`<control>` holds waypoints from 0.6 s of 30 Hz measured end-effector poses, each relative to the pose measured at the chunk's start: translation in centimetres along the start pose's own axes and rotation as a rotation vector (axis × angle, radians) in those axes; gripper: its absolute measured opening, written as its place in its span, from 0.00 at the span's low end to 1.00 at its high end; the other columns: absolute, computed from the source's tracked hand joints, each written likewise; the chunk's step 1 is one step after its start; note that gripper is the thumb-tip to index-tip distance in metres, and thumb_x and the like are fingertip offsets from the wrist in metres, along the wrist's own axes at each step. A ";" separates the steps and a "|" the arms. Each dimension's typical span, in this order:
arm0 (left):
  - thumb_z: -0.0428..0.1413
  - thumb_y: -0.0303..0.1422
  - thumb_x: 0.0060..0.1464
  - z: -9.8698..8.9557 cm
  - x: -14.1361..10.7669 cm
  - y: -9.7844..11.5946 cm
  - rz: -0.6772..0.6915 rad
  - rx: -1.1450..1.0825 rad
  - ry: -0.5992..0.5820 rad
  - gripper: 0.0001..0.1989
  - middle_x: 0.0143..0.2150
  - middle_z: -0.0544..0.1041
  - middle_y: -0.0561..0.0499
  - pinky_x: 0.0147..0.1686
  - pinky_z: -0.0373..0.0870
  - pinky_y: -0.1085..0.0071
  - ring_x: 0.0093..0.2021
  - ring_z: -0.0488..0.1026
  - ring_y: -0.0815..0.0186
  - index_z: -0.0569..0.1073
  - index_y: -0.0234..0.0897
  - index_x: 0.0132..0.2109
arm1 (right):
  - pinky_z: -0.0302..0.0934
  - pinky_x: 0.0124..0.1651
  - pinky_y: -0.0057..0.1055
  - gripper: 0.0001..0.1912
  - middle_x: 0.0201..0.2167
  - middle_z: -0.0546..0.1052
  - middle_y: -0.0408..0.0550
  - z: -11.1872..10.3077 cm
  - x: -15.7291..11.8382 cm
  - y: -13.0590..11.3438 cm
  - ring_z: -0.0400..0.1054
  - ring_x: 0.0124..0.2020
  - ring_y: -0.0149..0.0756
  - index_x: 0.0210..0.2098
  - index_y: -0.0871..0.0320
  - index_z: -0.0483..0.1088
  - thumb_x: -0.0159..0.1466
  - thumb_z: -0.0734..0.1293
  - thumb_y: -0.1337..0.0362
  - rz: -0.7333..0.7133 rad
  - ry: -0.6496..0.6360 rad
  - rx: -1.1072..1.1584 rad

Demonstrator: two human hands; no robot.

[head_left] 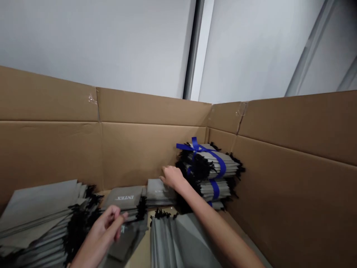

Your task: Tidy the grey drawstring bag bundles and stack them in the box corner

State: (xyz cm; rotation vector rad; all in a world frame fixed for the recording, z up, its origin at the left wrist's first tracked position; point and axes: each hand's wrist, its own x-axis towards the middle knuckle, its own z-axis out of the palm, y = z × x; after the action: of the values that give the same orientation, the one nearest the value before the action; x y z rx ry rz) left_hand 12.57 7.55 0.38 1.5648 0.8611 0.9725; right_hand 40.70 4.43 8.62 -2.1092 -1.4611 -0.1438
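Grey bags with black fringed ends lie in stacks inside a large cardboard box. My right hand [172, 176] reaches over a small grey stack [157, 191] by the back wall, its fingers curled; whether they hold anything is hidden. Just right of it stand grey bundles [223, 165] tied with blue ribbon [214, 189]. Nearer the front, my left hand [107, 227] has its fingers bent, thumb and fingertips apart, nothing between them. It is in front of a grey stack [125, 197] printed with white letters.
The cardboard box walls [153, 149] rise at the back and right. A tall grey stack [41, 201] fills the left side. Upright grey bags [189, 238] stand at the front centre. White panels [97, 41] show behind the box.
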 end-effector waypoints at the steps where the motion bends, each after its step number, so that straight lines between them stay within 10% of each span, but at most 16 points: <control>1: 0.68 0.62 0.47 0.5 -1.2 -0.6 0.030 0.033 0.002 0.31 0.18 0.64 0.61 0.25 0.60 0.75 0.22 0.63 0.67 0.65 0.43 0.27 | 0.75 0.57 0.49 0.16 0.55 0.80 0.51 -1.0 -2.0 0.4 0.78 0.53 0.46 0.55 0.60 0.77 0.75 0.72 0.56 -0.022 -0.036 0.019; 6: 0.64 0.66 0.51 2.4 -7.0 -2.7 0.005 0.083 -0.077 0.32 0.24 0.62 0.59 0.27 0.59 0.74 0.26 0.61 0.66 0.66 0.42 0.27 | 0.65 0.37 0.27 0.16 0.32 0.83 0.44 -3.2 -14.8 2.1 0.81 0.36 0.37 0.43 0.56 0.80 0.79 0.64 0.56 0.035 -0.129 0.137; 10: 0.65 0.67 0.46 4.6 -9.6 -2.9 -0.050 0.149 -0.049 0.30 0.29 0.75 0.54 0.35 0.71 0.70 0.33 0.74 0.58 0.74 0.43 0.30 | 0.66 0.40 0.32 0.15 0.39 0.86 0.55 -1.0 -22.2 1.7 0.83 0.41 0.47 0.47 0.59 0.80 0.78 0.63 0.57 0.196 -0.171 0.092; 18: 0.59 0.56 0.57 8.9 -11.7 -2.7 -0.041 0.233 0.023 0.29 0.58 0.83 0.39 0.67 0.69 0.49 0.65 0.77 0.41 0.82 0.41 0.55 | 0.69 0.52 0.46 0.33 0.51 0.83 0.76 1.4 -21.6 1.0 0.81 0.52 0.65 0.75 0.73 0.61 0.72 0.62 0.70 0.104 -0.382 0.062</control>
State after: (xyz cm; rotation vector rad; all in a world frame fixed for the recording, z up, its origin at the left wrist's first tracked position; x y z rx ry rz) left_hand 15.79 -5.99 -5.13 1.7278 1.0484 0.8870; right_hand 32.67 -13.04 -1.39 -2.2402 -1.5353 0.3574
